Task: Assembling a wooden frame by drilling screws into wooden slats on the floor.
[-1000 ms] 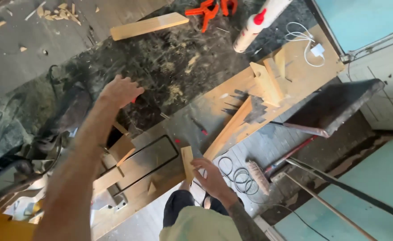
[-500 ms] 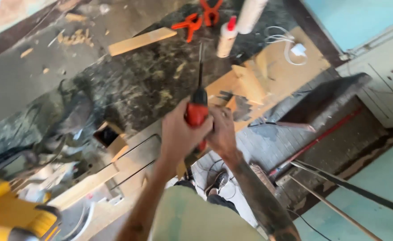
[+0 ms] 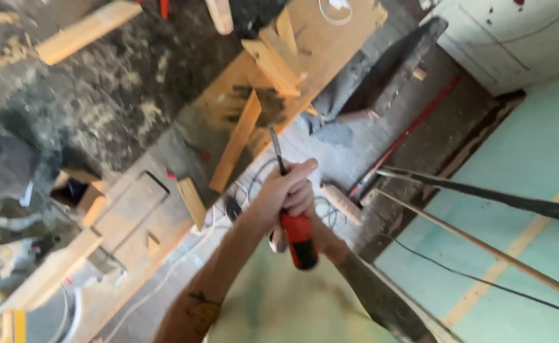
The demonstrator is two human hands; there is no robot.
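A screwdriver with a red and black handle [image 3: 299, 238] is held close in front of my body. Its thin dark shaft [image 3: 274, 147] points up and away toward a slanted wooden strip [image 3: 236, 143] at the bench edge. My left hand [image 3: 284, 189] is wrapped around the top of the handle where the shaft begins. My right hand [image 3: 310, 213] sits just behind and beneath it on the handle, mostly hidden by the left hand. My pale shirt fills the bottom of the view.
A dark, sawdust-covered workbench [image 3: 108, 95] carries wooden boards and offcuts [image 3: 273, 57]. Below lie a brush with a wooden handle [image 3: 341, 203], cables, and a long red bar [image 3: 413, 133]. Thin rods [image 3: 483, 248] cross a teal floor. A white cabinet [image 3: 521, 38] stands upper right.
My left hand came back from reaching over the bench and joined the right on the screwdriver. Both hands then drew the tool lower and nearer my body, and the view swung right.
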